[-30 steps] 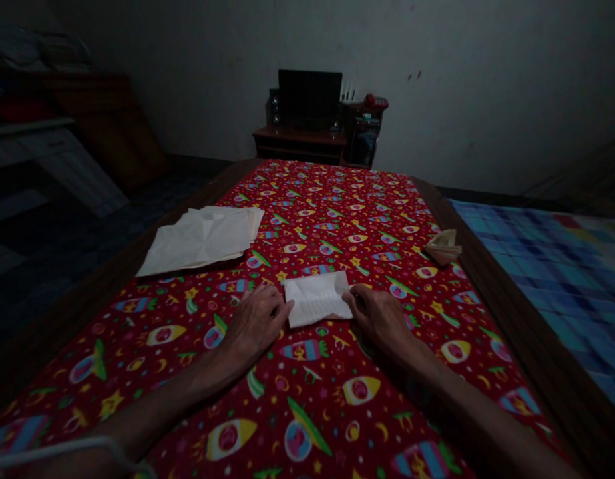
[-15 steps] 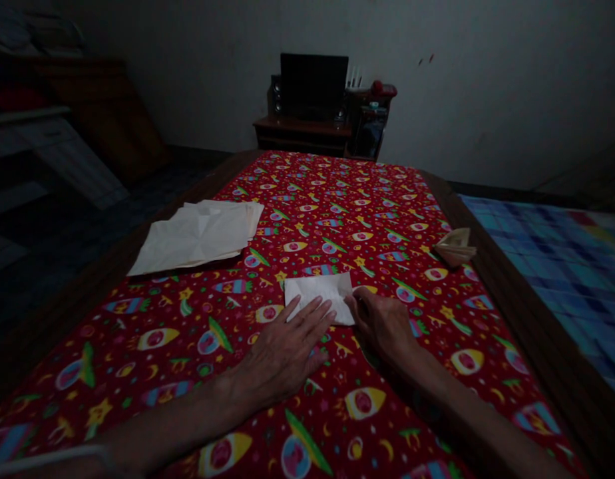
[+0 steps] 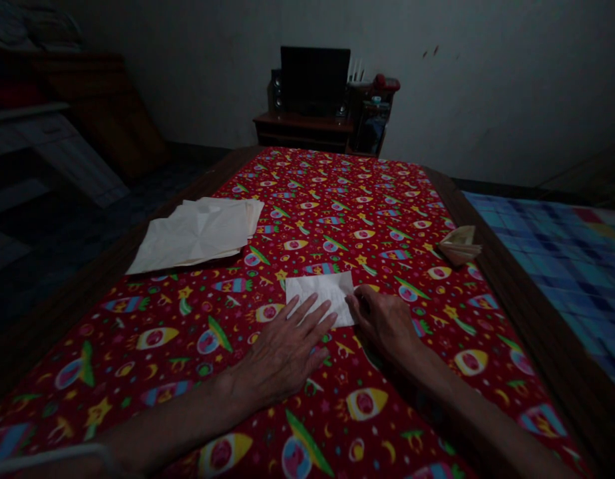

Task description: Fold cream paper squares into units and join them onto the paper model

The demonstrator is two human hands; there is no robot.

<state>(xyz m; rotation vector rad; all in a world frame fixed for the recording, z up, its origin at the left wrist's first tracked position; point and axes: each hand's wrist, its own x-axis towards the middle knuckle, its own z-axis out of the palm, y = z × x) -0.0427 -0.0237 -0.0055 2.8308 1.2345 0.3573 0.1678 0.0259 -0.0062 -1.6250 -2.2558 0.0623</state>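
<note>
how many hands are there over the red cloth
2: the left hand, its fingers spread over the near side of the white paper, and the right hand at the paper's right edge.

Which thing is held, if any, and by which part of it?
The small white paper, seemingly pinched at its right edge by the right grip; the left grip lies flat, partly over it.

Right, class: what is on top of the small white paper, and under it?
The left hand lies partly over the white paper; the right hand is at its right edge. Red cloth shows around it, but whatever lies directly beneath is covered.
</note>
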